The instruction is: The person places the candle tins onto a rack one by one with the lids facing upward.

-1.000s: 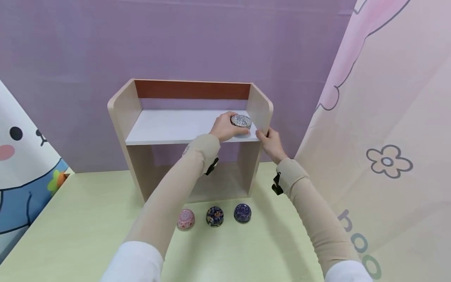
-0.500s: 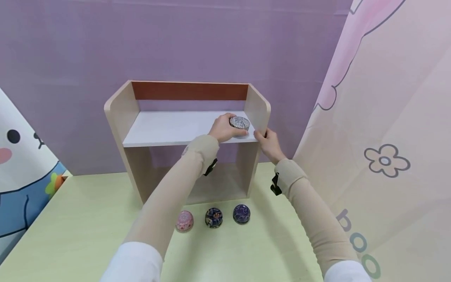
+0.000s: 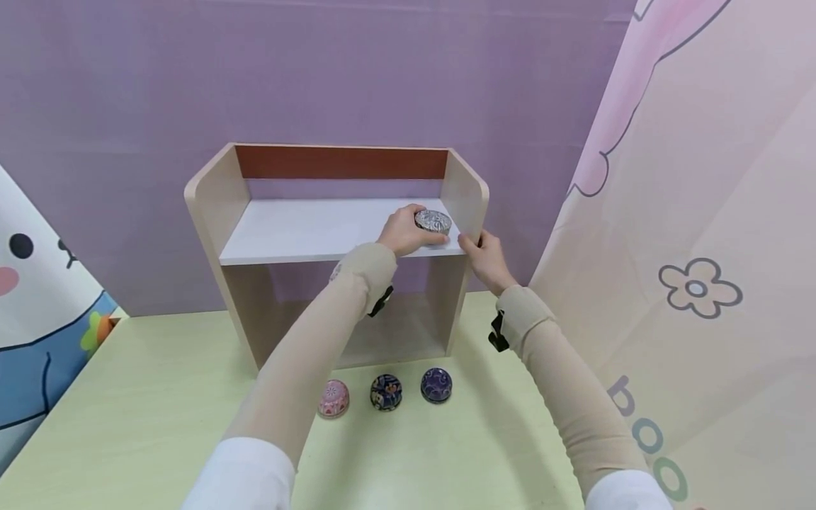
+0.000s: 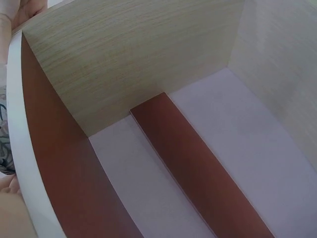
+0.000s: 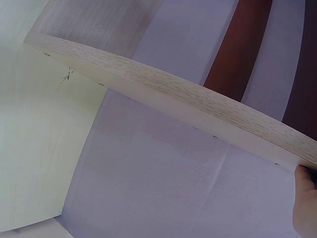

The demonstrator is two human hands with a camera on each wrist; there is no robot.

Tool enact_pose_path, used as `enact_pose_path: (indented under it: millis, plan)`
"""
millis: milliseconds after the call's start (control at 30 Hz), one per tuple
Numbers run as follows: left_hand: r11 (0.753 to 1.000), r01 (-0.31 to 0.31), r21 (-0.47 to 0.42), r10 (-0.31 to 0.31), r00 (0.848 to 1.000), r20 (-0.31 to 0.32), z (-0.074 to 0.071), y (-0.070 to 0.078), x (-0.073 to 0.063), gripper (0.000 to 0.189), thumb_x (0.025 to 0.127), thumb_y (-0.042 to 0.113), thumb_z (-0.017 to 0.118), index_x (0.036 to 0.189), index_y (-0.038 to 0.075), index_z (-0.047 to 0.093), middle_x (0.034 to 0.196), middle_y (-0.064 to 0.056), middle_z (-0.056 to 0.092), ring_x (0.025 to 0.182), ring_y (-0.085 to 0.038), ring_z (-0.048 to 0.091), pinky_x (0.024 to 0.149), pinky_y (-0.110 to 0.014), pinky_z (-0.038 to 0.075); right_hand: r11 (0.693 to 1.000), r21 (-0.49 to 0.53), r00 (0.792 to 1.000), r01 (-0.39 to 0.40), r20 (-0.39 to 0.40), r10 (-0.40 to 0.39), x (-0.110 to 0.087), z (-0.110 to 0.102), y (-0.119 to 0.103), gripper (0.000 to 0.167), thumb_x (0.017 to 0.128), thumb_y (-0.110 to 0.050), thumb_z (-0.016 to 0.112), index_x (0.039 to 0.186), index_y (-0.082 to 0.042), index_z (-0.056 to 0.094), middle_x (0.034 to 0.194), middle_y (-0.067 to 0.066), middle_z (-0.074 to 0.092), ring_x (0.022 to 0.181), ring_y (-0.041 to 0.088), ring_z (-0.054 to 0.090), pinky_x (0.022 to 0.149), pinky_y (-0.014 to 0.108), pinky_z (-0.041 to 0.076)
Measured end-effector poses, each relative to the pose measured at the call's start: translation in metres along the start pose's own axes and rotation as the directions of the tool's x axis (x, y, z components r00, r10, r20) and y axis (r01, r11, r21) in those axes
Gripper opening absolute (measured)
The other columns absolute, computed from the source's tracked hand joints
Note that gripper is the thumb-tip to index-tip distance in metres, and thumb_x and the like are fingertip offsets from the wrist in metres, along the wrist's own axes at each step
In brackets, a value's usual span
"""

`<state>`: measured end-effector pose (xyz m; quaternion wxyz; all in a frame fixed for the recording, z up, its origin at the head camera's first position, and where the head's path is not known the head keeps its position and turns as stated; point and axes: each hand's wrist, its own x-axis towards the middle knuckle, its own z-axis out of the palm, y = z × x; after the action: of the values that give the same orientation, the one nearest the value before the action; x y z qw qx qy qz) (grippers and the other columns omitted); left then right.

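Observation:
My left hand [image 3: 403, 232] grips a small round tin [image 3: 433, 221] with a silver and black pattern, thumb at its near side and fingers at its far side. The tin is at the right end of the white upper board [image 3: 306, 223] of a small wooden shelf unit. In the left wrist view only a sliver of the tin [image 4: 5, 146] shows, past the board's edge. My right hand [image 3: 489, 262] grips the front edge of the right side panel [image 3: 467, 195], thumb inside near the board. In the right wrist view that hand [image 5: 306, 208] appears at the lower right.
Three more round tins stand on the pale green table [image 3: 159, 397] before the shelf unit: a pink one [image 3: 334, 399], a dark floral one [image 3: 385, 392] and a purple one [image 3: 436, 385]. A purple cloth [image 3: 357, 71] hangs behind, a printed curtain [image 3: 688, 212] at right.
The scene has shifted slightly left in the head view. Both hands keep their holds on the tin and the side panel.

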<state>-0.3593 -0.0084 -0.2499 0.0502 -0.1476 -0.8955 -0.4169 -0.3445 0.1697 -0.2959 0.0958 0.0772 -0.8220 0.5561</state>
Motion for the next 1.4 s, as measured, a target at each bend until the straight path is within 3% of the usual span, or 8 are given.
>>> enact_pose_path:
  millis: [300,1067,1400]
  plan:
    - [1.000,0.005,0.000,-0.005,0.999,0.051,-0.0030,0.0027,-0.0011,0.081,0.074,0.035,0.074,0.138,0.003,0.037,0.136,-0.013,0.046,0.122,-0.023,0.044,0.105,-0.032,0.036,1.000,0.005,1.000,-0.011,0.006,0.011,-0.0006,-0.0012,0.0004,0.044,0.095,-0.029,0.048,0.128,0.000,0.047,0.121,0.019,0.055,0.108,0.027,0.053,0.096,0.041,0.044]
    - [1.000,0.014,-0.002,-0.014,0.998,0.061,-0.0003,0.0031,0.0025,0.081,0.073,0.035,0.075,0.137,0.003,0.037,0.133,-0.012,0.048,0.116,-0.022,0.047,0.103,-0.032,0.038,1.000,-0.004,1.000,-0.027,0.001,0.027,-0.0029,-0.0040,-0.0010,0.045,0.095,-0.030,0.048,0.129,-0.001,0.046,0.122,0.018,0.055,0.105,0.025,0.052,0.095,0.041,0.044]
    - [0.999,0.018,-0.027,-0.016,0.998,0.066,-0.0036,0.0049,-0.0024,0.080,0.073,0.033,0.075,0.137,0.003,0.038,0.129,-0.011,0.051,0.113,-0.021,0.049,0.100,-0.032,0.040,1.000,-0.010,1.000,-0.015,-0.010,0.015,-0.0047,-0.0037,-0.0025,0.043,0.094,-0.030,0.048,0.126,-0.002,0.048,0.118,0.016,0.057,0.103,0.024,0.055,0.090,0.039,0.047]
